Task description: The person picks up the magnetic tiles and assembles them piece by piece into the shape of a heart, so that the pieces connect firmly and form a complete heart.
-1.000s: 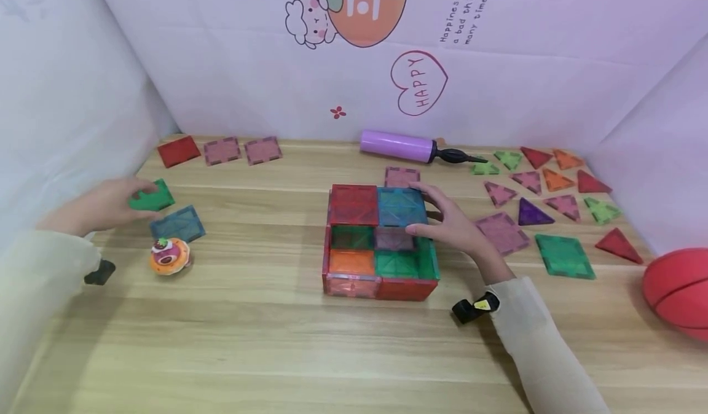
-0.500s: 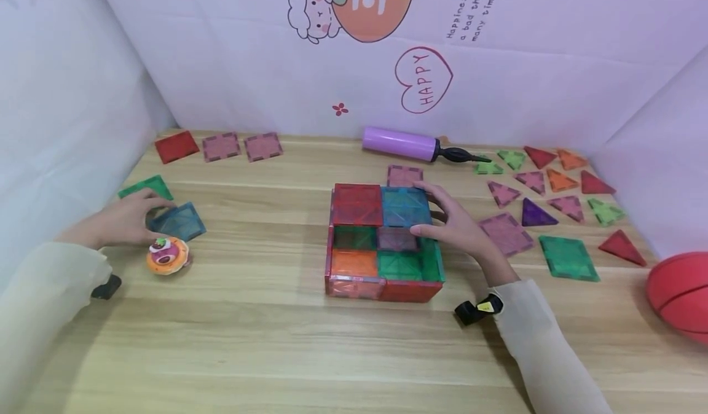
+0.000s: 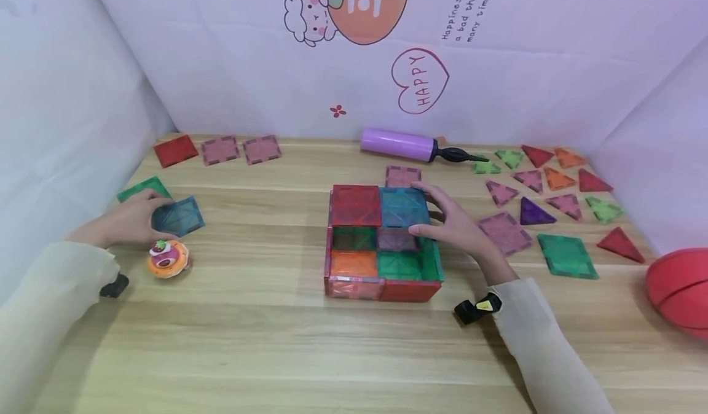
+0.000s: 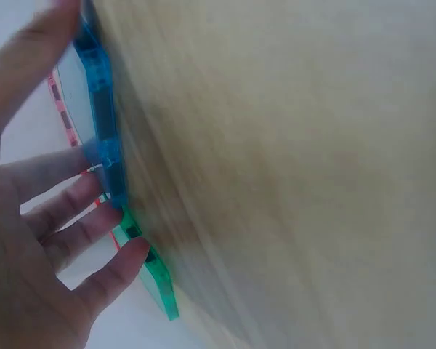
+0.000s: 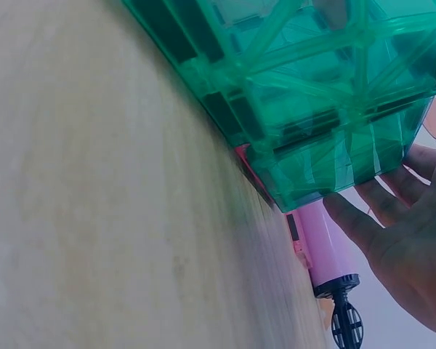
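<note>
The far heart (image 3: 421,81) reads "HAPPY"; the left hand (image 3: 131,218) pinches a blue tile (image 3: 184,216), the right hand (image 3: 456,225) grips the tile box (image 3: 410,290).

Play table (image 3: 265,340), 3 white walls (image 3: 232,82), colored tiles (image 3: 504,233)

Bare tabletop (image 3: 260,236) stretches between the blue tile (image 3: 182,216) and the tile box (image 3: 410,291); a small toy (image 3: 168,260) crowds the left hand (image 3: 131,218).

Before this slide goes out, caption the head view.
Left hand grips a blue tile while the right hand touches a multicoloured tile box on a wood-grained tabletop.
</note>
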Available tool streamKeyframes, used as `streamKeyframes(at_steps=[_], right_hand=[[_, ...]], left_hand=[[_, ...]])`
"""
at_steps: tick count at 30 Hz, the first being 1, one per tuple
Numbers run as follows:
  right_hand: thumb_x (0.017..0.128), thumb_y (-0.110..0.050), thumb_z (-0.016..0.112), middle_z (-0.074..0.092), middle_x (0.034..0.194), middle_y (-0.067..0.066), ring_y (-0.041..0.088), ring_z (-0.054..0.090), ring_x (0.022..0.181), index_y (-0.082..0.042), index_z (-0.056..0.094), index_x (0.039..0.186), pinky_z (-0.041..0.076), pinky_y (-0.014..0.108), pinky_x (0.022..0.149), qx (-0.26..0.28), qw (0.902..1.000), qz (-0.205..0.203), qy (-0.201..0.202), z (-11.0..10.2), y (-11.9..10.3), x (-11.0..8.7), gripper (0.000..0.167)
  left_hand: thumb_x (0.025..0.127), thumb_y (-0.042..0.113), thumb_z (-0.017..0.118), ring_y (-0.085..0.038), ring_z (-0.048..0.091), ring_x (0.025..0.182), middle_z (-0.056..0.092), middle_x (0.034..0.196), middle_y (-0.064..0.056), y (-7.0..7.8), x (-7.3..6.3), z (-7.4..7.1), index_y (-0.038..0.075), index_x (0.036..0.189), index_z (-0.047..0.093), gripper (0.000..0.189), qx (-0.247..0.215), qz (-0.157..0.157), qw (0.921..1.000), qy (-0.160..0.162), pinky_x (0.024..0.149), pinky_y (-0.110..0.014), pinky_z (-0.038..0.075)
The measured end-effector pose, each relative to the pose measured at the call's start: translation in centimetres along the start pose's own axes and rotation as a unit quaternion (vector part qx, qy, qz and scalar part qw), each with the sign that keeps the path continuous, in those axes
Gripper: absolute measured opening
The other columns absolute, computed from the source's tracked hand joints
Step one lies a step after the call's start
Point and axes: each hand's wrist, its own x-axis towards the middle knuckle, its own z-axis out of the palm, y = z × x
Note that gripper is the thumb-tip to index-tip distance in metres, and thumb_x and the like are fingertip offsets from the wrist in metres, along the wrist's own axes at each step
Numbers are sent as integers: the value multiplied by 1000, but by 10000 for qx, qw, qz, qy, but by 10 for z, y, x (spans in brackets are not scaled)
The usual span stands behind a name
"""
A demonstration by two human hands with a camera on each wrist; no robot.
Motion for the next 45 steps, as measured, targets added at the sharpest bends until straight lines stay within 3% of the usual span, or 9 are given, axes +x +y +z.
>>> streamKeyframes(at_steps=[10, 14, 18, 22, 26, 29, 32, 38, 45], right_hand=[[89, -16, 67, 19, 157, 8, 37, 22, 142, -25, 25, 150, 24, 63, 109, -12, 9999, 63, -89, 2, -2, -1, 75], [90, -15, 64, 22, 155, 9, 36, 23, 141, -21, 26, 150, 25, 62, 109, -23, 10000, 15, -37, 1, -2, 0, 71], [98, -18, 52, 25, 154, 12, 35, 24, 141, -13, 28, 149, 24, 61, 110, -147, 9997, -156, 76, 2, -3, 2, 58], [104, -25, 36, 26, 155, 12, 31, 22, 142, -9, 30, 149, 20, 59, 112, -23, 9995, -249, 204, 4, -4, 5, 48], [106, -27, 27, 25, 155, 15, 31, 24, 141, -8, 32, 148, 22, 60, 111, 253, 9987, -338, 280, 3, -3, 4, 47], [106, -27, 26, 26, 154, 17, 33, 26, 140, -4, 32, 147, 24, 61, 110, 303, 9984, -379, 293, 3, -2, 2, 48], [106, -27, 26, 27, 154, 16, 33, 25, 140, -3, 31, 147, 24, 61, 110, 283, 9985, -357, 300, 4, -2, 1, 48], [106, -27, 26, 28, 154, 16, 33, 24, 141, -2, 31, 147, 23, 61, 110, 251, 9985, -355, 347, 5, -1, 1, 49], [106, -30, 24, 27, 154, 15, 32, 24, 142, -5, 32, 147, 23, 61, 110, 231, 9983, -330, 418, 6, -2, 1, 49]], left_hand=[[71, 41, 79, -40, 55, 95, 54, 109, -35, -6, -1, -8, -21, 114, 49, 81, -103, -149, 9998, 51, 81, -53, 48], [74, 37, 77, -37, 53, 91, 53, 108, -35, 1, -2, -27, -20, 117, 47, 77, -158, -203, 9994, 248, 77, -51, 48], [75, 36, 74, -38, 51, 90, 50, 111, -35, 19, -10, -55, -17, 120, 49, 74, 73, -191, 9985, 503, 73, -48, 46], [74, 34, 74, -40, 51, 90, 47, 115, -36, 48, -18, -82, -14, 124, 51, 74, 283, 12, 9960, 849, 69, -47, 45], [71, 33, 77, -42, 53, 96, 49, 118, -32, 88, -20, -92, -11, 127, 52, 75, 332, 458, 9912, 1197, 77, -53, 45], [71, 35, 78, -36, 55, 95, 50, 119, -26, 121, -20, -90, -7, 129, 53, 76, 369, 800, 9881, 1260, 78, -50, 47], [74, 40, 75, -30, 56, 95, 50, 123, -21, 150, -16, -87, -4, 132, 52, 77, 483, 970, 9881, 1092, 79, -46, 49], [75, 43, 73, -26, 56, 94, 50, 124, -17, 198, -2, -78, 0, 135, 50, 77, 353, 1364, 9863, 858, 81, -42, 51], [76, 45, 72, -21, 54, 92, 53, 120, -13, 257, 16, -63, 1, 132, 53, 74, 24, 2216, 9717, 815, 79, -36, 51]])
